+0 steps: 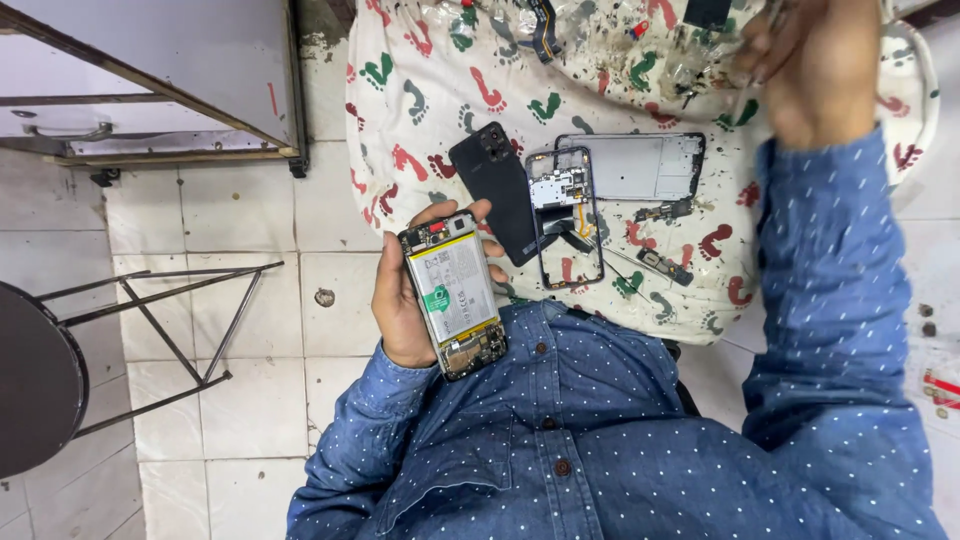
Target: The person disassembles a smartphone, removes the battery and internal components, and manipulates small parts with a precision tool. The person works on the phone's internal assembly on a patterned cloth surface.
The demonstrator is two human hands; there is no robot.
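My left hand (398, 298) grips an opened phone (454, 293) with its back off, so the white battery and circuit boards show. It sits just above my blue dotted shirt. My right hand (815, 65) is raised at the top right over the cloth, blurred; whether it holds anything I cannot tell. On the white cloth with coloured footprints (420, 90) lie a black back cover (495, 190), a phone frame with exposed parts (566, 215) and a grey display frame (640, 165).
Small loose parts and flex cables (662, 262) lie scattered on the stained cloth. A dark round stool (35, 380) with metal legs stands at the left on the white tiled floor. A metal cabinet (150, 80) fills the top left.
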